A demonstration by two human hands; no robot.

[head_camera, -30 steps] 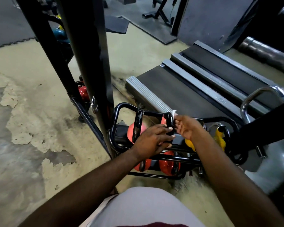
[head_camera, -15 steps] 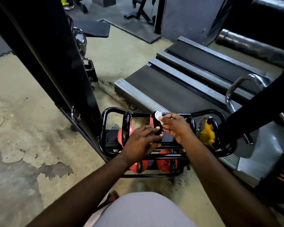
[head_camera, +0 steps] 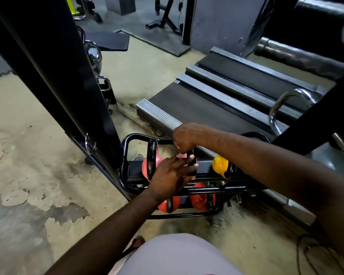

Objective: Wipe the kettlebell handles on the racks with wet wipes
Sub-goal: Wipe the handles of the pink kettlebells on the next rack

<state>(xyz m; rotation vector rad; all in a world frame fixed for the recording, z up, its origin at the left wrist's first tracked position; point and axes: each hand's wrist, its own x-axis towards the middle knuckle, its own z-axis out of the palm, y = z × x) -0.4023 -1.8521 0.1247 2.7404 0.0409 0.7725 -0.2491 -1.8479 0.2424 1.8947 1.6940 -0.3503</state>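
**Station:** upper tier of the rack (head_camera: 124, 155), second place from the left.

**Item:** black handle (head_camera: 191, 157) of the pink kettlebell (head_camera: 180, 155). It stands upright between the left-hand pink kettlebell (head_camera: 145, 165) and the yellow kettlebell (head_camera: 219, 164). Two red kettlebells (head_camera: 202, 199) sit on the tier below, and the treadmill (head_camera: 197, 114) lies behind.

**Right hand (head_camera: 184, 138), changed:** half a second ago you are pinching the wet wipe against the top of the loop, with a white corner showing. Now your hand is rolled over the crown, knuckles down, and its fingers are curled round the top of the handle. The wet wipe is out of sight, so I cannot tell whether it sits under your palm, though that seems likely.

**Left hand (head_camera: 171, 173), unchanged:** it stays on the near side of the same handle. Its fingers (head_camera: 195, 165) lie nearly straight across the lower part, pressing to steady it. The thumb is hidden.

**Reading:** you appear to have gone from placing the cloth to rubbing. The crown is probably being covered now, and the two legs of the loop likely remain.

**Outstanding:** no hand is on the yellow, the left-hand pink or the red kettlebells. Whether any of these has already been wiped cannot be judged from here.
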